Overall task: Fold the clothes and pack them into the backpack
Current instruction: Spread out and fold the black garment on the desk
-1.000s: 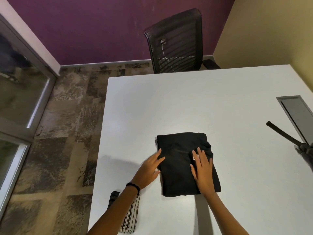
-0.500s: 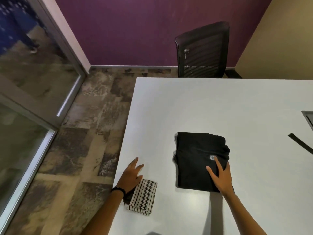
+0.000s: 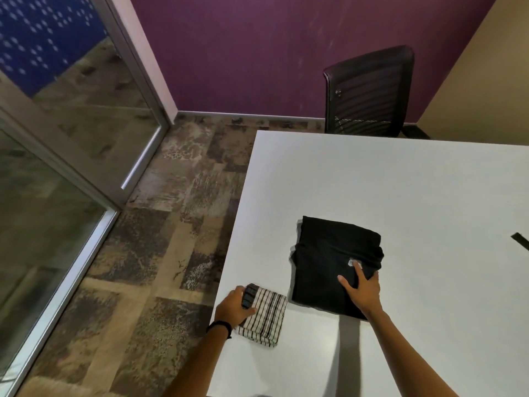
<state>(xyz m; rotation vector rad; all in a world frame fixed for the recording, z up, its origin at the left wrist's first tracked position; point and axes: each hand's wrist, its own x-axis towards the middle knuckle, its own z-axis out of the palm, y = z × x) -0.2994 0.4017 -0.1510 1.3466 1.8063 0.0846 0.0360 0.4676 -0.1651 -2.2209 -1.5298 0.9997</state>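
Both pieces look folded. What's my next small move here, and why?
Probably lift the striped folded cloth and set it on the black folded garment. The left hand grips the cloth's end by the table edge; the right hand lies flat on the garment, steadying it. One stack would likely be easier to pack.

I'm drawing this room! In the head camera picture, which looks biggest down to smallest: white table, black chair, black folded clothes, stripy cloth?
1. white table
2. black chair and black folded clothes: they look about alike, and the chair is farther away, so I won't rank them
3. stripy cloth
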